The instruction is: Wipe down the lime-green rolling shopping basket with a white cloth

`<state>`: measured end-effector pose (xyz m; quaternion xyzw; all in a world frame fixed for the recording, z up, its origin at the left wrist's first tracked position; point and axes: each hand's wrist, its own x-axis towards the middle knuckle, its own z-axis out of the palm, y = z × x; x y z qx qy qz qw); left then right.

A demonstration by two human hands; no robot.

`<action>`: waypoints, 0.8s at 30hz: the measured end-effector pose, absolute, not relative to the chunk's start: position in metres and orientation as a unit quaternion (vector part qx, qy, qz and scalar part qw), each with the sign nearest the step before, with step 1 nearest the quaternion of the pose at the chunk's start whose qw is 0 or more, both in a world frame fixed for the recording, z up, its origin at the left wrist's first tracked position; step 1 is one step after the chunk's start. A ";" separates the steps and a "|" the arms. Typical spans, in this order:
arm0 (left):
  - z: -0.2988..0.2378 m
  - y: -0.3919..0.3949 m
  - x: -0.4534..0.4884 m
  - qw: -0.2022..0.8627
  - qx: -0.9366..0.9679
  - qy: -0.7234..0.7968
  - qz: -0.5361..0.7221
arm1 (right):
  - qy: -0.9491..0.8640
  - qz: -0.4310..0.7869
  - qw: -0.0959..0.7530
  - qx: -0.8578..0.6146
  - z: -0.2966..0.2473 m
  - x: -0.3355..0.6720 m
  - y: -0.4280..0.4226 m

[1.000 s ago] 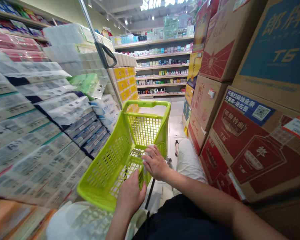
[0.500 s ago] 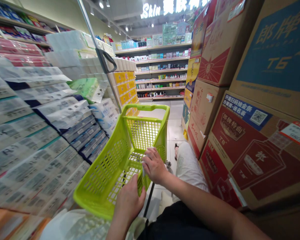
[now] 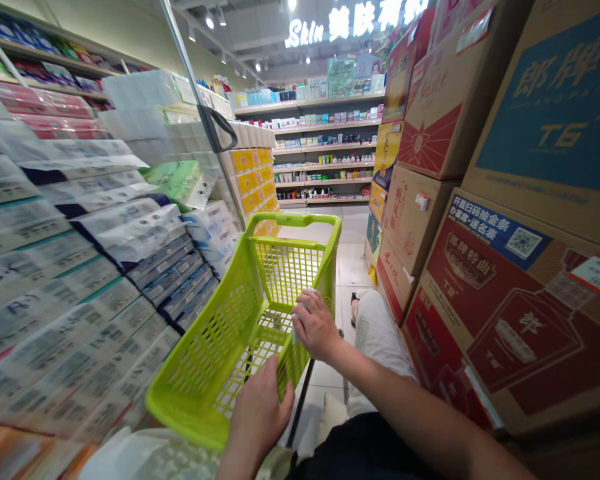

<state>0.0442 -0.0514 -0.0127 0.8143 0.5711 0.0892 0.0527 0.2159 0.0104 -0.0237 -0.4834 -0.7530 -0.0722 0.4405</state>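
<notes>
A lime-green plastic shopping cart stands tilted in front of me, its lattice basket holding nothing that I can see. My left hand grips the near right rim, fingers over the inside and thumb on the outer side. Farther along that same rim, my right hand is closed over a white wipe, pressing it on the plastic. Only a bit of the wipe shows under the fingers; the rest is hidden.
Stacked cardboard cartons rise close on my right. To the left are piled tissue packs and a metal pole with a black loop. Shelves of small boxed goods stand at the back beyond the tiled floor.
My right hand has slid slightly along the rim with the wipe. My left hand stays on the rim. The whole view has shifted a little downward.
</notes>
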 end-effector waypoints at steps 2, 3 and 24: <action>-0.011 -0.051 0.045 0.053 0.815 0.571 0.082 | -0.766 -0.065 0.434 -0.469 -0.030 0.205 -0.001; -0.011 -0.051 0.044 0.053 0.815 0.571 0.079 | -0.779 -0.067 0.427 -0.455 -0.032 0.203 -0.005; -0.022 -0.048 0.039 0.046 0.826 0.549 0.120 | -0.812 -0.110 0.395 -0.414 -0.022 0.231 0.013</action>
